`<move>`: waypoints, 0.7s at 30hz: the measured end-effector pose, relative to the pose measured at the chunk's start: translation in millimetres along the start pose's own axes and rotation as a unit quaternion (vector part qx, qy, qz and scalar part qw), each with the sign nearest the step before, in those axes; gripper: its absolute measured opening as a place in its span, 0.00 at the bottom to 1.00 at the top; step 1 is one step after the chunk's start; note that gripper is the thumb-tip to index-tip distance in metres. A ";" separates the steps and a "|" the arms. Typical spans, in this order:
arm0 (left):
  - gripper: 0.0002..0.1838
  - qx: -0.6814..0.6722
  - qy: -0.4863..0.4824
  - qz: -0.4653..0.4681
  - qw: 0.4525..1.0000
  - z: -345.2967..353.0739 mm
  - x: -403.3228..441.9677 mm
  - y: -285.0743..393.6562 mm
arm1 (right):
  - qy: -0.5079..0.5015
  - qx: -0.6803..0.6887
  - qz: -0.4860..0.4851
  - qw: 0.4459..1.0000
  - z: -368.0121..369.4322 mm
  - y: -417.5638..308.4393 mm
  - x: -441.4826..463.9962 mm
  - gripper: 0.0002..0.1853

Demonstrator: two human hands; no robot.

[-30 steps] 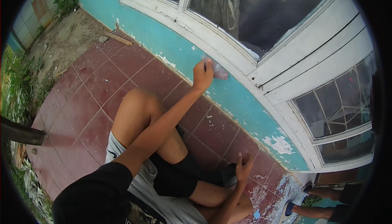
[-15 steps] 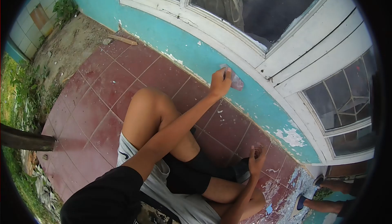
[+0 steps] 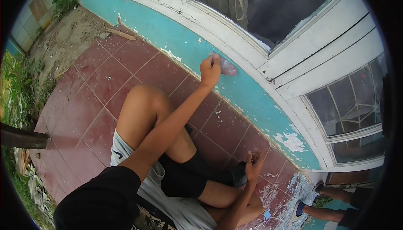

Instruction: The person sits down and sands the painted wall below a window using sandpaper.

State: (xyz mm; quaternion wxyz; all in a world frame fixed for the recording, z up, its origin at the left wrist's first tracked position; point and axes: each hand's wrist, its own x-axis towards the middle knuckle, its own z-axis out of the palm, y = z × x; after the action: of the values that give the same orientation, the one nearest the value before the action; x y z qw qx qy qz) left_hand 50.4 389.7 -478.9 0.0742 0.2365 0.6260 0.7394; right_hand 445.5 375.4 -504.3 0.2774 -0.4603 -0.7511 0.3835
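My left hand (image 3: pixel 210 69) reaches up to the turquoise wall (image 3: pixel 184 45), below the white window frame. It pinches a thin, pinkish, see-through sheet (image 3: pixel 228 67) between thumb and fingers, and the sheet lies against the paint. My right hand (image 3: pixel 254 167) hangs low above the red tiles (image 3: pixel 224 129), close to my dark-covered foot. Its fingers are loosely curved, with the thumb apart from them, and I make out nothing held in it. The wall has white patches of peeled paint (image 3: pixel 290 142) to the right of the sheet.
My bent legs (image 3: pixel 142 108) fill the lower middle. A wood strip (image 3: pixel 121 33) lies at the wall's far end. At the left edge is a dark post (image 3: pixel 25 137). Another person's feet (image 3: pixel 299 209) stand at the lower right, beside paint-spattered tiles (image 3: pixel 302 188).
The view tilted one way and then back. My left hand remains near the same stretch of wall with the sheet, which sits a little flatter now. My right hand stays low over the tiles.
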 end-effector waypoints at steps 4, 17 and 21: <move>0.25 -0.066 0.061 -0.039 0.995 -6.5 4.4 6.0 | 0.023 0.025 0.015 0.999 -5.2 2.3 -4.8 0.15; 0.22 -0.013 0.012 -0.038 0.999 2.4 -12.2 0.8 | 0.043 0.029 0.005 0.999 -7.3 14.1 -0.4 0.15; 0.22 -0.011 -0.031 -0.006 0.999 17.4 -16.5 -12.1 | 0.018 0.012 0.002 1.000 5.5 -1.6 5.7 0.16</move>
State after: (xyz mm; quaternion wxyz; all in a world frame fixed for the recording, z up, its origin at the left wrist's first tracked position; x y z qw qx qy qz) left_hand 70.4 401.0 -493.0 0.1007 0.2552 0.6167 0.7379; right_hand 438.1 378.4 -505.7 0.2959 -0.4656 -0.7401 0.3846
